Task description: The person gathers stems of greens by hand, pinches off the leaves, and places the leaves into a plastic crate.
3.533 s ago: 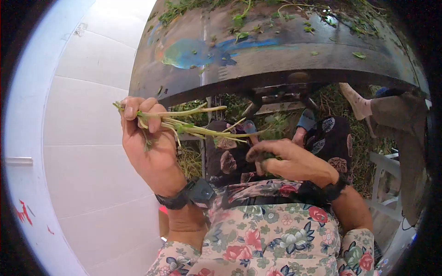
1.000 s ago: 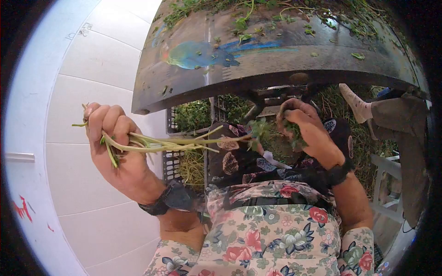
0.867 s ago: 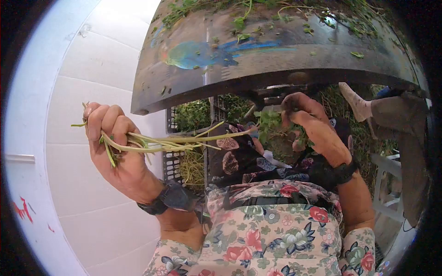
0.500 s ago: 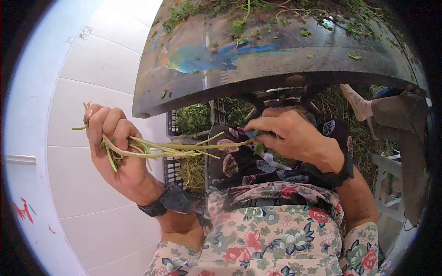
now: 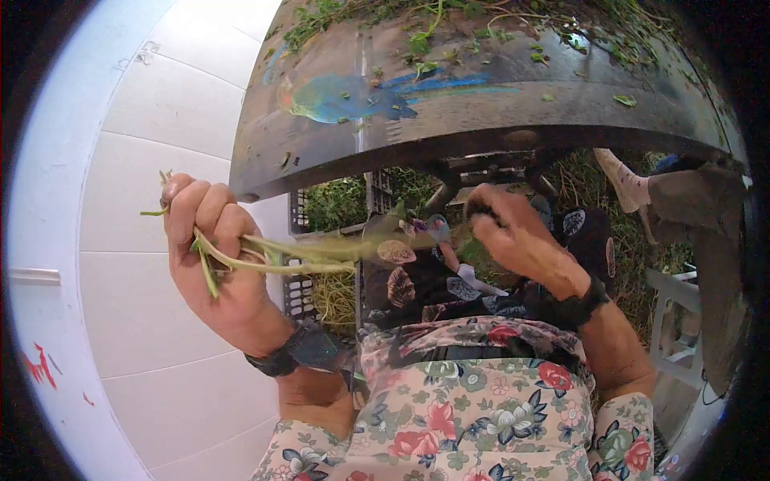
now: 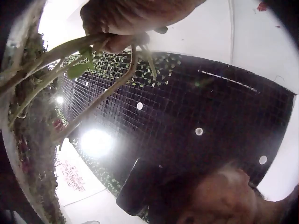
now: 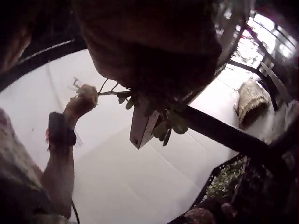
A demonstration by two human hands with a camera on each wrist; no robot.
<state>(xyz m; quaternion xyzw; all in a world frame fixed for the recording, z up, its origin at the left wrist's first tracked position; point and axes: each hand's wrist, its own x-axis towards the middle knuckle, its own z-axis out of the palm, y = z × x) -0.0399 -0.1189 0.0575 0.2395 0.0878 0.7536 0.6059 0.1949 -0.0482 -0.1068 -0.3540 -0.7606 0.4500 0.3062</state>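
Observation:
Curled fingers of the left hand (image 5: 212, 248) grip a small bunch of green stems (image 5: 301, 266) at the left of the head view. The stems point right, their far ends blurred. In the left wrist view, part of that hand (image 6: 135, 18) shows above a bent stem (image 6: 110, 93). The right hand (image 5: 521, 240) is over the lap with curled fingers, apart from the left hand. Seen from the right wrist, small green leaves (image 7: 175, 122) hang at the underside of the dark right hand (image 7: 149, 42); its fingertips are hidden.
A table (image 5: 473, 108) with scattered greens (image 5: 321, 24) spans the top. Below its left part stand crates, one with leafy greens (image 5: 335, 202), one with pale stems (image 5: 335, 298). Another person's leg (image 5: 694, 200) is at the right, beside a grey stool (image 5: 678, 321).
Since half a second ago, the right hand has drawn back to the right from the stem ends. The left hand has shifted slightly right, and the stems have become blurred.

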